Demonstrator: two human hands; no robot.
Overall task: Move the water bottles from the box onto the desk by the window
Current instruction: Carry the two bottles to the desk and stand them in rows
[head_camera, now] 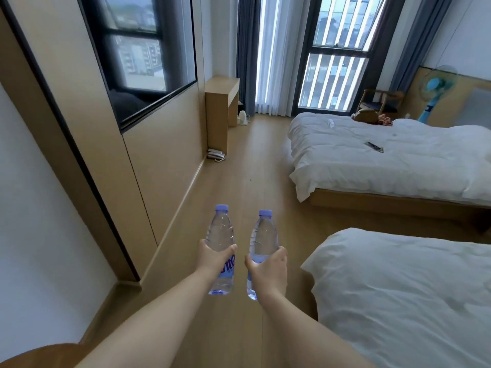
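Each grip is closing round one bottle: the left hand (214, 257) is wrapping its fingers and thumb about the middle of the left bottle (221, 236), and the right hand (269, 266) is clasping the right bottle (263, 235) at about the same height. Both bottles are clear plastic, filled with water, with pale lilac caps and a blue-violet label band that the fingers are partly covering; the lettering on the left label is only partly showing. Both are standing upright in the air, caps pointing up and away from the person, long axes near vertical, the two leaning slightly towards each other at the top. They are hanging side by side, close but not touching, out in front of the person above the wooden floor (252, 166).

To the right, two beds (398, 160) with white covers are lying along the aisle. At the far end, against the left wall, the wooden table (221, 86) is standing beside the curtained window (334, 65). A phone (215, 154) is sitting on the floor at the table's foot, and a blue fan (433, 88) is standing beyond the far bed.
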